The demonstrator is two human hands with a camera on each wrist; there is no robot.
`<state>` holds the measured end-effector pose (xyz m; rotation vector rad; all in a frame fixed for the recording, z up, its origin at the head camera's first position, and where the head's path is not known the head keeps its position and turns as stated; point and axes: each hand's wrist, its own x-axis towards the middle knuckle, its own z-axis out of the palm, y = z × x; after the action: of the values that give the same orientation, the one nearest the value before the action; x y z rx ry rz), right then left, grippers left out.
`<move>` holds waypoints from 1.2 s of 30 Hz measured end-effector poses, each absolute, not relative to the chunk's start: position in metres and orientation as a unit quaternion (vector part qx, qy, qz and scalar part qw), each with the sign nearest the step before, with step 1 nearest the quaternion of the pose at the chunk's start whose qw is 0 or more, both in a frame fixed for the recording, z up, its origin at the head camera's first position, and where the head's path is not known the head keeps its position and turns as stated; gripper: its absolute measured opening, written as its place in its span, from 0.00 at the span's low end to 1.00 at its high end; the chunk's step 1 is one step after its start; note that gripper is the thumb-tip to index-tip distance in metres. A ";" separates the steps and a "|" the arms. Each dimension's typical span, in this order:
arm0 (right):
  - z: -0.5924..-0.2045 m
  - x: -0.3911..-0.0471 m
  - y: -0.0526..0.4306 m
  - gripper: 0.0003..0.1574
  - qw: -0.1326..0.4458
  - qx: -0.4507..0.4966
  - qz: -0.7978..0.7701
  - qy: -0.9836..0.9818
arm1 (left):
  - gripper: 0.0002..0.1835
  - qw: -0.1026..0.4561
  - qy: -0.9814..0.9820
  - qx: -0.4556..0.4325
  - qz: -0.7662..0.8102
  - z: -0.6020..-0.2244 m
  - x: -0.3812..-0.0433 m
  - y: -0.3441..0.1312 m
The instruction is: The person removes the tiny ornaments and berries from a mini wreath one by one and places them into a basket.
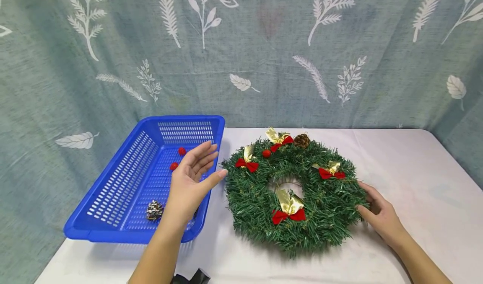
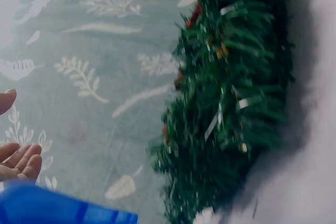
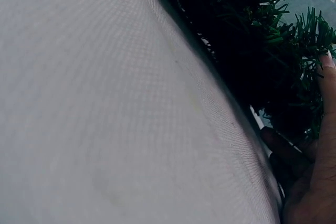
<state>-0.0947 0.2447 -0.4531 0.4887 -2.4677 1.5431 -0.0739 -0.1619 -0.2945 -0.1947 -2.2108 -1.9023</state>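
A green Christmas wreath [image 1: 328, 204] lies on the table, trimmed with several red bows with gold ribbon, a red berry ball [image 1: 266, 153] and a pine cone [image 1: 302, 140]. At its right edge my right hand [image 1: 382, 218] grips the branches. The right wrist view has the thumb [image 3: 327, 85] on the upper side of the wreath and the other fingers low beside it. My left hand [image 1: 191, 183] is raised over the right side of a blue basket [image 1: 145, 236], fingers extended and nothing in them. In the left wrist view, its fingertips [image 2: 29, 162] are apart from the wreath.
Inside the basket are two red berry balls [image 1: 174, 166] and a white-tipped pine cone [image 1: 154, 210]. A white cloth [image 1: 415, 171] covers the table. Behind it hangs a grey-green leaf-patterned curtain [image 1: 264, 58]. Some black object [image 1: 199, 276] shows at the front edge.
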 end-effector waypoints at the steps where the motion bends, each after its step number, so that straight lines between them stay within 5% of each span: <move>1: -0.453 -0.095 0.245 0.41 0.097 0.164 0.520 -0.832 | 0.34 0.110 -0.753 -0.071 -0.646 -0.294 -0.074 -0.159; 36: -0.453 -0.092 0.242 0.39 0.106 0.157 0.510 -0.839 | 0.36 0.082 -0.751 -0.094 -0.649 -0.313 -0.107 -0.086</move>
<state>-0.0919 0.2418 -0.4525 0.4638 -2.4724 1.5026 -0.1073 -0.0864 -0.3132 -0.2810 -2.2439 -1.9379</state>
